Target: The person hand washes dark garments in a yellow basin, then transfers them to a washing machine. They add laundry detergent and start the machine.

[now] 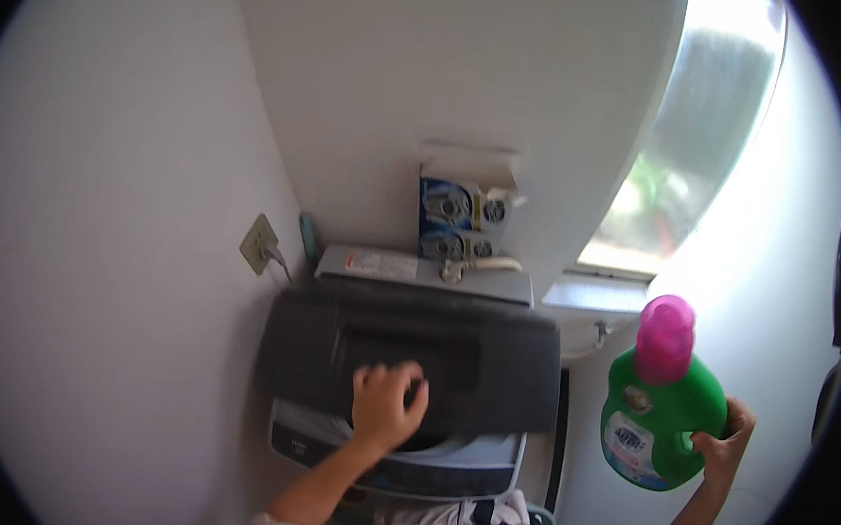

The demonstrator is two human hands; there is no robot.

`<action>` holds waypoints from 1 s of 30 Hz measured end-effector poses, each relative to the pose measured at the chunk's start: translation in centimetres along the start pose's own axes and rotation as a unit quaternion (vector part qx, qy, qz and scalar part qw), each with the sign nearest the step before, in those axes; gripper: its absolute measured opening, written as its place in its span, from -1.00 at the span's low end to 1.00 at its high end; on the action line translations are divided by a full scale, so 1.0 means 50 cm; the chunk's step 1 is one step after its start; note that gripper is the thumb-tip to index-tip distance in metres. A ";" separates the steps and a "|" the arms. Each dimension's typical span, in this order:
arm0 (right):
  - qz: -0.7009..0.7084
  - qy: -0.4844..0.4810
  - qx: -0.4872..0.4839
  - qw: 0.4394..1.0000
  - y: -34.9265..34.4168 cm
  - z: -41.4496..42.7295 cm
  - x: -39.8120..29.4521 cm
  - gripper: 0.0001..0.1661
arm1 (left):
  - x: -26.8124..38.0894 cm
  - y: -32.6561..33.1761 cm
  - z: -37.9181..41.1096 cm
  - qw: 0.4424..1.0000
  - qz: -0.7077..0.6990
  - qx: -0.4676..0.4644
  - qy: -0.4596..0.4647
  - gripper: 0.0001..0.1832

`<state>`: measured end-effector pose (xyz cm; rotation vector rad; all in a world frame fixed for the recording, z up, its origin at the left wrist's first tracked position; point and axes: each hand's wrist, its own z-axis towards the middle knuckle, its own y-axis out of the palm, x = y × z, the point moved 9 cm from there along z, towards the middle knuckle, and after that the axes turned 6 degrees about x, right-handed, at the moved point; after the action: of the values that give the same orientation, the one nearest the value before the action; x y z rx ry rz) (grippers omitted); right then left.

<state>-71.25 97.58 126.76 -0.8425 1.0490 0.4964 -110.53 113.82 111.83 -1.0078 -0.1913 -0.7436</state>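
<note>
My right hand (726,441) grips the handle of a green plastic detergent bottle (673,419) with a pink cap (666,340), held upright to the right of the washing machine. My left hand (388,406) is over the dark lid (515,375) of a top-loading washing machine (464,478), its fingers curled and nothing plainly held. Whether it touches the lid cannot be told. The lid is partly raised, with part of the round tub opening showing below it. The machine's front control panel faces me.
An open cardboard box (460,221) stands behind the machine, near a coiled pale hose or cable (490,264). A plug sits in a wall outlet (259,244) at left. A tap (602,332) is below the window (699,143). Walls close in on both sides.
</note>
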 end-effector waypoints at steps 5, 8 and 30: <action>-0.056 -0.085 -0.054 0.993 0.140 0.062 -0.083 -0.45 | -0.033 0.051 -0.141 0.996 0.011 -0.081 -0.025 -0.78; -0.081 -0.105 -0.136 0.982 0.341 0.121 -0.076 -0.44 | -0.083 0.080 -0.180 0.995 -0.010 -0.071 -0.070 -0.72; 0.031 -0.281 -0.246 0.927 0.873 0.080 -0.132 -0.61 | -0.133 0.155 -0.209 0.980 -0.061 -0.162 -0.095 -0.59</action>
<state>-103.10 127.11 117.82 -1.0214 0.4185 1.0140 -112.39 110.86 97.62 -1.3902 -0.3068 -0.8053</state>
